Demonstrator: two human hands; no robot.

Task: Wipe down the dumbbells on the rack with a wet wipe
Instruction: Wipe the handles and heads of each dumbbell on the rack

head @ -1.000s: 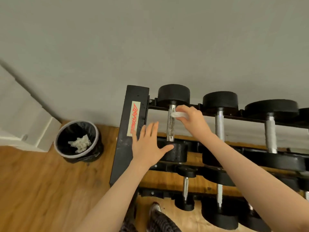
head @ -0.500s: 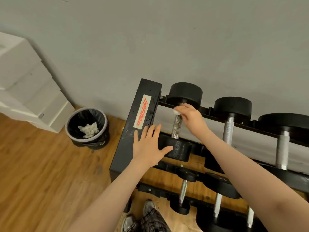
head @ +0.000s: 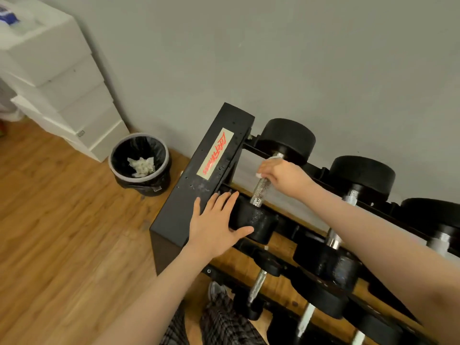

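Note:
A black dumbbell rack [head: 199, 180] with a red-lettered label stands against the grey wall. Its leftmost top dumbbell [head: 286, 138] has black ends and a knurled metal handle. My right hand [head: 283, 176] grips the upper part of that handle with a white wet wipe [head: 272, 159] wrapped under its fingers. My left hand [head: 216, 225] lies flat with straight fingers on the dumbbell's near black end and the rack's side. More dumbbells [head: 361, 173] sit to the right and on the lower shelves.
A black-lined bin [head: 139, 163] holding crumpled used wipes stands on the wooden floor left of the rack. White stacked drawers [head: 62, 78] stand against the wall at far left. My checked trousers and shoe show at the bottom.
My right hand with the wipe stays near the top of the handle, sliding slightly down. My left hand stays pressed on the near end. The view has swung left.

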